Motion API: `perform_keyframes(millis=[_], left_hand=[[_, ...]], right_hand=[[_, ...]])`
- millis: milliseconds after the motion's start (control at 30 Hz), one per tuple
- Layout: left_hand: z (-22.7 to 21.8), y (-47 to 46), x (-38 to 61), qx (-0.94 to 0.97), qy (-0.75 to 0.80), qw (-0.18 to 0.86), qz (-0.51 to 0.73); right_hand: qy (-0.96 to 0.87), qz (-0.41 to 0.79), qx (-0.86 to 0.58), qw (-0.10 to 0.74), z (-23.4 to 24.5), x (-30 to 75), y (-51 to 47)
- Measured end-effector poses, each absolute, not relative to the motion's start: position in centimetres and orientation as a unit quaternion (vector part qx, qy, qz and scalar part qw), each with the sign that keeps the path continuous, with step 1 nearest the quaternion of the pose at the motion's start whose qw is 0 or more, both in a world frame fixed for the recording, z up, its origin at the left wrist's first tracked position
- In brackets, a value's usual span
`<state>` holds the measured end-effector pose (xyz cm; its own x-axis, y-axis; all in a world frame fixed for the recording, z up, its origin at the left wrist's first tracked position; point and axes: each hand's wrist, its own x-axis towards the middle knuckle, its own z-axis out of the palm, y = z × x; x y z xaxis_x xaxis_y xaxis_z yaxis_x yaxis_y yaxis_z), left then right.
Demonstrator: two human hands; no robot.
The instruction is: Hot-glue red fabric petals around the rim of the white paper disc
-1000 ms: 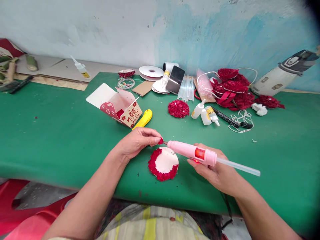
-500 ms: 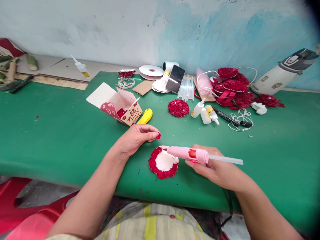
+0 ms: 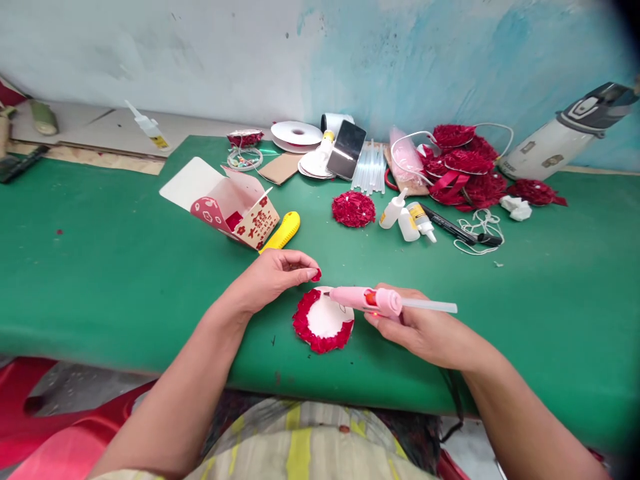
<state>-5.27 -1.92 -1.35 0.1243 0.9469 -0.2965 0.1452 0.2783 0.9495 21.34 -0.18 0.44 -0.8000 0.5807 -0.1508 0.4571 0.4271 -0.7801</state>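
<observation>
My right hand (image 3: 417,330) grips a pink glue gun (image 3: 365,299) with a clear glue stick out of its back; the nozzle points left over a white paper disc (image 3: 325,320). Red petals ring the disc's left and lower edge. My left hand (image 3: 273,273) pinches a small red petal (image 3: 317,274) between its fingertips, just above the disc's upper left edge and a little apart from the nozzle. The disc lies flat on the green table cover (image 3: 100,267) near its front edge.
An open patterned paper box (image 3: 225,203) and a yellow cutter (image 3: 283,232) lie behind my left hand. Farther back are a finished red flower disc (image 3: 353,208), small glue bottles (image 3: 407,220), clear glue sticks (image 3: 370,170), a phone (image 3: 347,150), ribbon rolls and a pile of red flowers (image 3: 465,173).
The glue gun has dropped and moved left, from the petal's tip to over the disc. My left hand with the petal has drawn slightly away from the nozzle.
</observation>
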Motion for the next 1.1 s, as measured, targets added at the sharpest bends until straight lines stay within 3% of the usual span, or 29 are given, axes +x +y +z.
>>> perform_keyframes(millis=[400, 1100], left_hand=[[-2.04, -2.03, -5.4, 0.621, 0.583, 0.43, 0.298], [-1.64, -2.11, -4.94, 0.554, 0.615, 0.467, 0.313]], right_hand=[[-0.828, 0.449, -0.322, 0.093, -0.08, 20.75, -0.31], [-0.785, 0.5, -0.355, 0.091, 0.09, 20.57, -0.38]])
